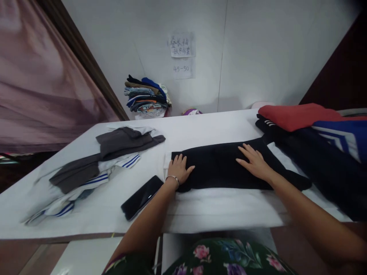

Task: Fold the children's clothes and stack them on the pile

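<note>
A black garment [215, 166], long and narrow, lies flat across the white table. White cloth shows at its left end and under its right part. My left hand [179, 170] rests palm down on the garment's left end, fingers stretched out; a bracelet circles that wrist. Farther right, my right hand [254, 162] lies on the same garment with fingers spread, gripping nothing. Whether the garment is a pair of trousers or a top I cannot tell. Just left of my left forearm is a black phone [142, 197].
Grey and white clothes with blue stripes [83, 172] lie at the table's left. On the right is a heap of red [295, 116], blue and dark clothes. A stack of folded clothes [147, 95] stands beyond the far edge, below paper signs [182, 55] on the wall.
</note>
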Demonstrator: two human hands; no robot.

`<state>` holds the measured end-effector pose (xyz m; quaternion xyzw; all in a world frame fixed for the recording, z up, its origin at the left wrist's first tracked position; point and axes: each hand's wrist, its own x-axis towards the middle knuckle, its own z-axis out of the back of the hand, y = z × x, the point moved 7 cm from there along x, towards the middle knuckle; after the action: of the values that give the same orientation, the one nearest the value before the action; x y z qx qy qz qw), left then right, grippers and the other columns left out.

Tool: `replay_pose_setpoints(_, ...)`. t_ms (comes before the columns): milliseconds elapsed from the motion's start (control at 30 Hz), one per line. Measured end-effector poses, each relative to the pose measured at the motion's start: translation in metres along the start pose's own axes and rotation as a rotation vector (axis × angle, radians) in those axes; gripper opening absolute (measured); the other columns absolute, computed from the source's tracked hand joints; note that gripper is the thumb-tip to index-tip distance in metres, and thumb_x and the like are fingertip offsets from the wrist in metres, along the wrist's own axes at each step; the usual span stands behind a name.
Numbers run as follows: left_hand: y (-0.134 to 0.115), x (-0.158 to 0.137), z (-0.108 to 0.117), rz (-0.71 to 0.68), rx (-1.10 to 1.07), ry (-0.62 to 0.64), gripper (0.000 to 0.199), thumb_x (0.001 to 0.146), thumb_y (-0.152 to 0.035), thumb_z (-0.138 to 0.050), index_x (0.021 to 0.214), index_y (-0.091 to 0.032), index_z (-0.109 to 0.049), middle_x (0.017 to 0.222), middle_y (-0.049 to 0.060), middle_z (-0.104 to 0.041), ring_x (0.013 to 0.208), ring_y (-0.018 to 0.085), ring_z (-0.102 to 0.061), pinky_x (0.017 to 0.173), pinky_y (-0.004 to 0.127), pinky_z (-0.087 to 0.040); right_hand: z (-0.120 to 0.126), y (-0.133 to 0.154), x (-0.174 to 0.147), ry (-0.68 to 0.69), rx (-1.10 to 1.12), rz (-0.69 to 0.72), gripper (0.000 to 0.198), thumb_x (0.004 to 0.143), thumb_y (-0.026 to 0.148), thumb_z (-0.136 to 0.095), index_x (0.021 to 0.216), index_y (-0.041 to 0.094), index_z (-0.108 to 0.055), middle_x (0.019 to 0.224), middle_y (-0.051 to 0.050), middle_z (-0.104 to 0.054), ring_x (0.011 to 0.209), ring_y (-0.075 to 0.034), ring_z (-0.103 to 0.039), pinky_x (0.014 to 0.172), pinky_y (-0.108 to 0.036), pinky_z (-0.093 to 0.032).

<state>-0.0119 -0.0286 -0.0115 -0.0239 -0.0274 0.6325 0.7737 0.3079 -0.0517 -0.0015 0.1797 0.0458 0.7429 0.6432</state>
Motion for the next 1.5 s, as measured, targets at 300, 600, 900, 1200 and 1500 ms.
replay_pose_setpoints(300, 0.007, 0.000, -0.008, 0.010, 0.045, -0.020, 0.064, 0.089, -0.060, -0.036, 0.136, -0.018, -0.046, 0.147, 0.012, -0.038, 0.137, 0.030, -0.030, 0.109, 0.045, -0.027, -0.013, 0.039, 0.043, 0.041, -0.063, 0.168, 0.061, 0.092, 0.059, -0.029, 0.143, 0.027, -0.037, 0.151, -0.010, -0.032, 0.140, -0.029, -0.023, 0.110, -0.056, -0.020)
replay_pose_setpoints(600, 0.012, 0.006, 0.004, 0.038, -0.038, 0.055, 0.060, 0.089, -0.059, -0.037, 0.130, -0.018, -0.053, 0.142, 0.012, -0.046, 0.134, 0.028, -0.037, 0.106, 0.042, -0.031, -0.050, 0.028, 0.042, 0.121, -0.090, 0.190, 0.060, 0.092, 0.061, -0.024, 0.141, 0.029, -0.041, 0.144, -0.008, -0.043, 0.136, -0.027, -0.033, 0.108, -0.054, -0.026)
replay_pose_setpoints(900, -0.012, 0.050, 0.039, -0.065, -0.041, -0.030, 0.037, 0.095, -0.042, -0.037, 0.116, -0.022, -0.059, 0.130, 0.010, -0.057, 0.122, 0.023, -0.049, 0.102, 0.040, -0.033, -0.028, 0.007, 0.075, 0.190, 0.092, 0.143, 0.058, 0.094, 0.055, -0.024, 0.138, 0.024, -0.045, 0.145, -0.007, -0.042, 0.135, -0.021, -0.036, 0.110, -0.043, -0.030)
replay_pose_setpoints(1200, 0.010, 0.079, -0.001, 0.041, -0.038, 0.050, 0.037, 0.094, -0.036, -0.031, 0.117, -0.025, -0.058, 0.131, 0.009, -0.057, 0.126, 0.025, -0.044, 0.106, 0.052, -0.026, -0.017, -0.067, 0.104, 0.227, -0.244, -0.008, 0.036, 0.087, 0.037, -0.047, 0.114, 0.022, -0.065, 0.115, -0.012, -0.065, 0.109, -0.031, -0.058, 0.095, -0.053, -0.037)
replay_pose_setpoints(1500, 0.023, 0.083, -0.009, 0.142, -0.034, 0.061, 0.040, 0.086, -0.020, -0.038, 0.121, -0.025, -0.058, 0.132, 0.007, -0.056, 0.126, 0.029, -0.043, 0.106, 0.057, -0.023, -0.017, -0.070, 0.102, 0.187, -0.237, -0.038, 0.031, 0.086, 0.032, -0.049, 0.106, 0.020, -0.068, 0.109, -0.011, -0.068, 0.101, -0.026, -0.060, 0.087, -0.039, -0.043)
